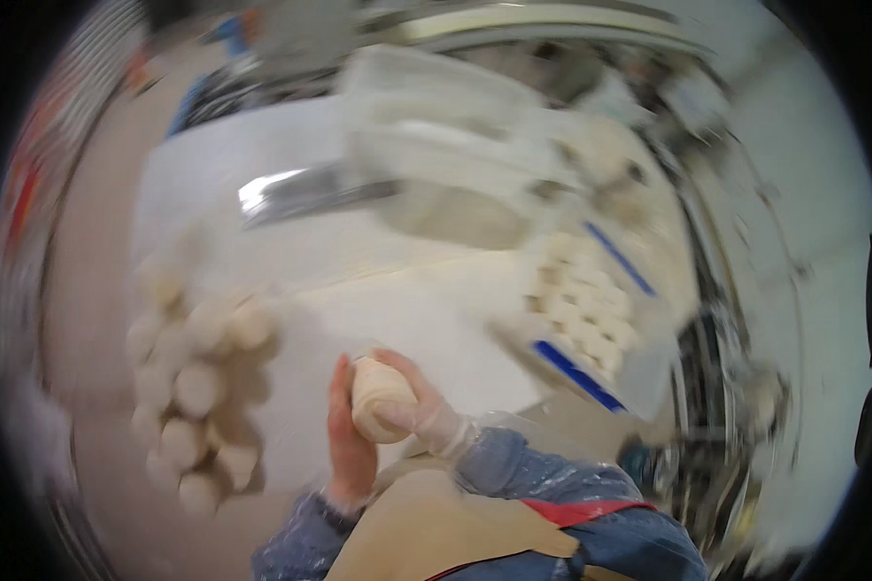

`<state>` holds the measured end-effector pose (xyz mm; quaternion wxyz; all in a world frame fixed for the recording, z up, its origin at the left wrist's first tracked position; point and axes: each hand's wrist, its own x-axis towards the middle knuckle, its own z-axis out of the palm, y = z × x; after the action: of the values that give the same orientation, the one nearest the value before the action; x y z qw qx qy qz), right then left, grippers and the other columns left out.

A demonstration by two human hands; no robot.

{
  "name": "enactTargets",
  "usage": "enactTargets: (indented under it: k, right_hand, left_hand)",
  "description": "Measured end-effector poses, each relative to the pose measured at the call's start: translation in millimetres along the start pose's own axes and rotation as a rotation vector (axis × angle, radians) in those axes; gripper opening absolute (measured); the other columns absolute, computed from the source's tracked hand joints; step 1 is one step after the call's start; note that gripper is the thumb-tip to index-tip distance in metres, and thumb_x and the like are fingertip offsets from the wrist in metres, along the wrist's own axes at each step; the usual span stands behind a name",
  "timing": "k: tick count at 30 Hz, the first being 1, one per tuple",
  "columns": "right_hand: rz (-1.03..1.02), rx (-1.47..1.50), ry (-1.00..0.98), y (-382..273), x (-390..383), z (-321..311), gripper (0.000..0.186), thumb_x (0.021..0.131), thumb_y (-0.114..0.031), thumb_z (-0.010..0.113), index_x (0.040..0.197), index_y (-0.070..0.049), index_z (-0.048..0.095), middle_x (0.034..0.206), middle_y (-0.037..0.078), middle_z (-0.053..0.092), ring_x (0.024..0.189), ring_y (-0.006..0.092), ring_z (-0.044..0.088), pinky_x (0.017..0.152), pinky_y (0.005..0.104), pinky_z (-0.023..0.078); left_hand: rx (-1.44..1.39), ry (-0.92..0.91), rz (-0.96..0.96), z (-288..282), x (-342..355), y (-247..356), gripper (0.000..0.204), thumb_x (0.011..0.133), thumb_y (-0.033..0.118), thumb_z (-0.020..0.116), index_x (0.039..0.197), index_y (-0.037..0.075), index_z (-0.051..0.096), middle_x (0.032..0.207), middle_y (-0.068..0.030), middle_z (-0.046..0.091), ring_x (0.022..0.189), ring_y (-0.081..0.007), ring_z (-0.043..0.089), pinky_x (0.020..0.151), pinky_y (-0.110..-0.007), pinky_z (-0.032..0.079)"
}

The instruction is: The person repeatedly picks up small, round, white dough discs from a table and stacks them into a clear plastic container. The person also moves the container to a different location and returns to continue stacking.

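Note:
Between my two hands, near the front of the white-covered table, is a cream-coloured, rounded cylindrical piece [380, 395]; blur hides exactly what it is. My left hand [352, 441] is closed along its left side, with the fingers upright. From the right, my right hand [419, 407] wraps round it, the thumb lying across its lower front. My right hand appears to wear a thin pale glove. To the left sits a heap of similar cream rounded pieces [201, 389], several of them stacked close together.
A translucent tray with blue edge strips [576, 376] holds rows of small white pieces [586, 310] on the right. Behind stand a large whitish plastic bin [436, 92] and a shiny silver packet [300, 194]. A white sheet [213, 155] covers the table.

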<state>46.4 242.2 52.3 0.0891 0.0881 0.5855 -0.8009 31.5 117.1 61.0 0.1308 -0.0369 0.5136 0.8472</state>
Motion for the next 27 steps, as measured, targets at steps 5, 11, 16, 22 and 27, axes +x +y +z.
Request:
enactTargets:
  k: [5, 11, 16, 22, 27]
  right_hand:
    - [-0.272, 0.599, 0.391, -83, -72, -137, 0.058, 0.084, -0.024, 0.063, 0.132, -0.005, 0.038, 0.121, 0.007, 0.051, 0.109, 0.0194, 0.051, 0.094, 0.0326, 0.041]
    - [-0.621, 0.774, 0.950, -122, -153, -316, 0.046, 0.082, -0.027, 0.065, 0.121, -0.010, 0.047, 0.115, 0.008, 0.055, 0.108, 0.0242, 0.052, 0.093, 0.0390, 0.044]
    - [-0.500, 0.703, 1.350, -90, -124, -429, 0.039, 0.083, -0.028, 0.062, 0.116, -0.009, 0.052, 0.107, 0.006, 0.057, 0.101, 0.0209, 0.054, 0.087, 0.0330, 0.045]
    - [-0.057, 0.386, 1.546, -27, -103, -482, 0.034, 0.086, -0.029, 0.058, 0.113, -0.009, 0.053, 0.102, 0.005, 0.057, 0.094, 0.0184, 0.053, 0.081, 0.0298, 0.044]
    - [0.144, 0.168, 1.539, -21, -116, -481, 0.032, 0.087, -0.028, 0.055, 0.112, -0.008, 0.054, 0.100, 0.005, 0.056, 0.091, 0.0170, 0.053, 0.079, 0.0285, 0.044]
  left_hand:
    - [0.161, -0.364, 0.160, 80, 15, 12, 0.063, 0.091, 0.041, 0.037, 0.140, 0.004, 0.021, 0.132, -0.0128, 0.041, 0.121, -0.0215, 0.038, 0.104, -0.036, 0.023]
    - [0.276, -0.365, -0.068, 145, 35, -20, 0.053, 0.089, 0.028, 0.041, 0.133, 0.001, 0.033, 0.117, -0.0130, 0.050, 0.104, -0.0207, 0.048, 0.093, -0.035, 0.036]
    - [0.331, -0.388, -0.075, 191, 41, -41, 0.045, 0.086, 0.020, 0.043, 0.126, -0.002, 0.043, 0.107, -0.0119, 0.056, 0.096, -0.0202, 0.052, 0.087, -0.033, 0.041]
    - [0.344, -0.286, -0.057, 197, 39, -41, 0.039, 0.086, 0.016, 0.045, 0.120, -0.002, 0.050, 0.099, -0.0101, 0.058, 0.090, -0.0183, 0.053, 0.083, -0.031, 0.042]
    - [0.311, -0.226, -0.075, 186, 36, -46, 0.035, 0.086, 0.014, 0.047, 0.116, -0.003, 0.052, 0.094, -0.0084, 0.060, 0.087, -0.0169, 0.054, 0.081, -0.031, 0.042]
